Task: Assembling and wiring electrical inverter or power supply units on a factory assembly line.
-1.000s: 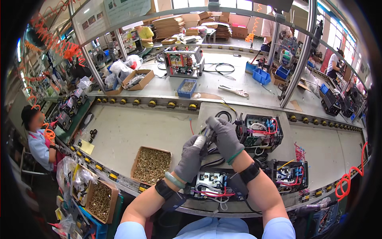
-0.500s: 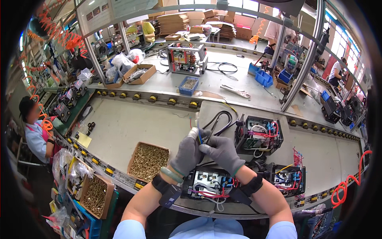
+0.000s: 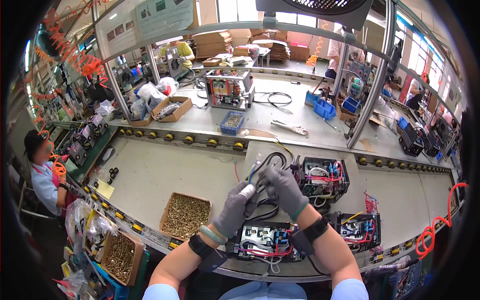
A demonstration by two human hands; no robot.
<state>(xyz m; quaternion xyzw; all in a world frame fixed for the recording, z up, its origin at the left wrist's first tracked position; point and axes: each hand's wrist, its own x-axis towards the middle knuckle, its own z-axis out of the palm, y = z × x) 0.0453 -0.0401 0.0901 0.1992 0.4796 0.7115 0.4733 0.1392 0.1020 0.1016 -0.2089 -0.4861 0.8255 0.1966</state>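
Left hand (image 3: 237, 210), gray glove with white wrap on a finger, is clenched round a black cable (image 3: 265, 210), blue wire (image 3: 251, 175) poking out the top. Right hand (image 3: 284, 187) has its fingers bunched right by those wires — can't tell if it's actually pinching one. Cable's over the surface (image 3: 160, 165), its slack looped under and behind the hands.

Three open black units sit round them: one (image 3: 325, 175) toward the surface's far edge, one (image 3: 267, 240) at the near edge below the hands, another (image 3: 356, 230) along that edge to the right. A carton (image 3: 165, 214) of small brass parts (image 3: 186, 217) is also at the near edge, left of the hands. Yellow paper (image 3: 105, 188) and some black bits (image 3: 113, 175) lie by the left edge.

Rollers (image 3: 212, 143) line the far edge. Past them there's a far bench (image 3: 200, 105) — pliers (image 3: 290, 127) and a blue tray (image 3: 233, 131) near its front edge, metal-framed unit (image 3: 230, 90) behind the tray.

Room's busy: co-worker (image 3: 47, 182) in a black cap off to the left, orange coiled hose (image 3: 430, 235) on the right, flattened cardboard (image 3: 212, 46) stacked at the back.
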